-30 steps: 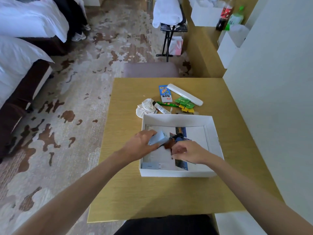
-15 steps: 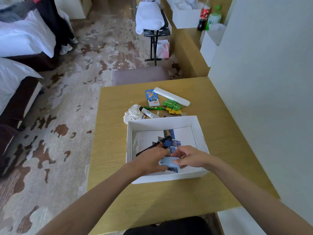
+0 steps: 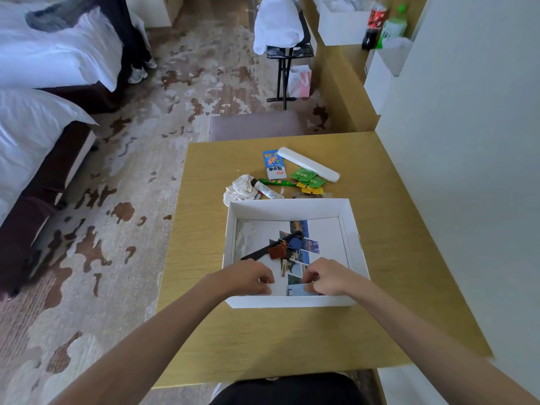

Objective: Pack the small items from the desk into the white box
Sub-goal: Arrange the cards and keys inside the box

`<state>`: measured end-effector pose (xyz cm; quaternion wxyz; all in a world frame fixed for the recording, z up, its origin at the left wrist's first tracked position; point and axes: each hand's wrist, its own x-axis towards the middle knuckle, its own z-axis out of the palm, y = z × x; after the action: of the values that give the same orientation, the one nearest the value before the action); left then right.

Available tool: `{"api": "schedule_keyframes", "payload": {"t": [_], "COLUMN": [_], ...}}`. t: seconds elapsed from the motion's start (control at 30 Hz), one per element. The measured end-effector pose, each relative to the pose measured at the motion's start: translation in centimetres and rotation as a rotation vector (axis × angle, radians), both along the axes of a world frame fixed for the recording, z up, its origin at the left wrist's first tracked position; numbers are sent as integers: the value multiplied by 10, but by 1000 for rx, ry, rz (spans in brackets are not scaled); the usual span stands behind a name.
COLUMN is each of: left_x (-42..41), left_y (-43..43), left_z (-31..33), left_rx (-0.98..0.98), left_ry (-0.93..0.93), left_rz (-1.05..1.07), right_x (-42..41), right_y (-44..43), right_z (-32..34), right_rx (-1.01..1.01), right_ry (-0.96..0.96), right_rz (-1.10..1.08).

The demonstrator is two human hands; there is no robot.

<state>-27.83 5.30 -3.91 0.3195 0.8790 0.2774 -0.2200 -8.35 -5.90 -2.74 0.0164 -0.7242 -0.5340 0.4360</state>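
The white box (image 3: 289,205) stands open on the wooden desk (image 3: 403,235). A printed sheet lines its floor, with a bunch of keys with a blue fob (image 3: 295,244) lying on it. My right hand (image 3: 328,279) pinches a light blue packet (image 3: 298,289) against the box's near wall. My left hand (image 3: 248,277) rests just left of it, fingers curled, a small gap between them. Behind the box lie a long white case (image 3: 308,168), a blue snack packet (image 3: 274,165), green sachets (image 3: 307,176), yellow sachets (image 3: 311,190), a green stick (image 3: 277,182), a small tube (image 3: 266,190) and a crumpled white cloth (image 3: 239,192).
A padded stool (image 3: 254,125) stands at the desk's far edge. A pale wall (image 3: 467,141) runs along the right side. Beds (image 3: 43,118) fill the left, with patterned carpet between. A luggage rack (image 3: 287,51) and bottles (image 3: 382,21) stand further back.
Both hands brought the light blue packet down to the near wall of the box, then spread apart. The left hand no longer touches it. The view tilted up a little.
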Motion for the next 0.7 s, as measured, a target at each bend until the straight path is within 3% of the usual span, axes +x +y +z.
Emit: {"api": "schedule_keyframes", "payload": {"t": [0.7], "left_x": [6], "left_y": [0], "left_z": [5], "left_rx": [39], "left_ry": [135], "left_rz": [-4], "right_x": [-2], "right_y": [8], "right_z": [-9], "right_rx": [10], "right_ry": [15], "right_rz": [130]}}
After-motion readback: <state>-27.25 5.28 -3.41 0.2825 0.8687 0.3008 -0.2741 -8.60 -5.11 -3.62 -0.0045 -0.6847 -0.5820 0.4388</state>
